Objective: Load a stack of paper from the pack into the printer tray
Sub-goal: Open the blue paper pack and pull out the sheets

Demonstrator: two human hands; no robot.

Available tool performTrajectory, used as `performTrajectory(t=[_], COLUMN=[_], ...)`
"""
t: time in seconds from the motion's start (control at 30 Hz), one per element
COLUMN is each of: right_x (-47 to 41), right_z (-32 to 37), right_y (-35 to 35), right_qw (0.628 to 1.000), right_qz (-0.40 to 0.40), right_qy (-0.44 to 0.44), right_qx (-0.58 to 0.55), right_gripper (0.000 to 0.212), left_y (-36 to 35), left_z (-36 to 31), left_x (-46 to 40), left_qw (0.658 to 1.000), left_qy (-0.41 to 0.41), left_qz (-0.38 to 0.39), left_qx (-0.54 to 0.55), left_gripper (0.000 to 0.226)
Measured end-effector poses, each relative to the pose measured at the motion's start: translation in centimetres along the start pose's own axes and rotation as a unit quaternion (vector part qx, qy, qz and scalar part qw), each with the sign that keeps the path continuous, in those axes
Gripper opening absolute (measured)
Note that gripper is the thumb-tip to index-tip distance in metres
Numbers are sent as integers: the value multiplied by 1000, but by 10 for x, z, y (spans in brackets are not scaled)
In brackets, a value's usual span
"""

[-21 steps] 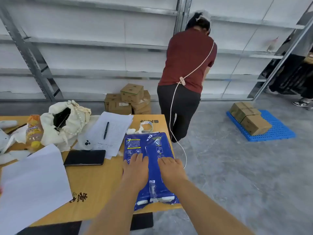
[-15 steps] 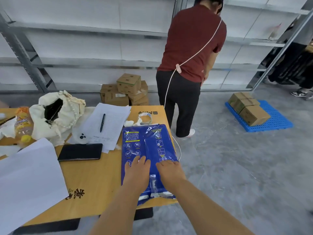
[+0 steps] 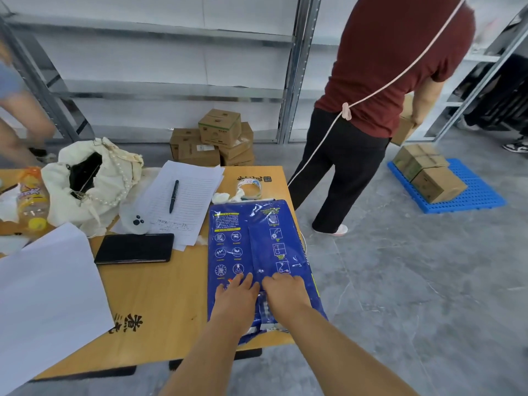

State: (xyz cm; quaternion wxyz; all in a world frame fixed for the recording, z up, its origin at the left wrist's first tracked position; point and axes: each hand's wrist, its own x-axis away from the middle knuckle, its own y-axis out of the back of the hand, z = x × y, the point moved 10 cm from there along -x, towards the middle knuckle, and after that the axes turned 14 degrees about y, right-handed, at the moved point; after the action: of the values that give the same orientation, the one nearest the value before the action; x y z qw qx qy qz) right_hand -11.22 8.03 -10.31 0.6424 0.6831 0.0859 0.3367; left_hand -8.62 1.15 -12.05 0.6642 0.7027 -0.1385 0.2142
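Warehouse shelving backs my wooden desk (image 3: 160, 304). Loose white sheets (image 3: 48, 295) lie left; the glossy blue paper pack (image 3: 257, 241) lies at the right edge, long axis running away from me. My left hand (image 3: 237, 301) and right hand (image 3: 285, 295) press flat, fingers spread, on its near end.

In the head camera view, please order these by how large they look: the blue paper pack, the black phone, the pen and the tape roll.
1. blue paper pack
2. black phone
3. pen and tape roll: they look alike in extent, so no ranking; both also lie farther from the camera.
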Motion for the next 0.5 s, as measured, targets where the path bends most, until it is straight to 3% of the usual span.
performTrajectory(t=[0.5], right_x=[40], right_z=[29], right_y=[-14], right_qw=[989], right_qz=[90], right_qy=[114], right_qx=[5], right_gripper=[29], left_y=[-7], left_z=[-1], left_x=[-1], left_qw=[1000], left_qy=[10], left_qz=[26], left_qx=[-3], left_gripper=[60])
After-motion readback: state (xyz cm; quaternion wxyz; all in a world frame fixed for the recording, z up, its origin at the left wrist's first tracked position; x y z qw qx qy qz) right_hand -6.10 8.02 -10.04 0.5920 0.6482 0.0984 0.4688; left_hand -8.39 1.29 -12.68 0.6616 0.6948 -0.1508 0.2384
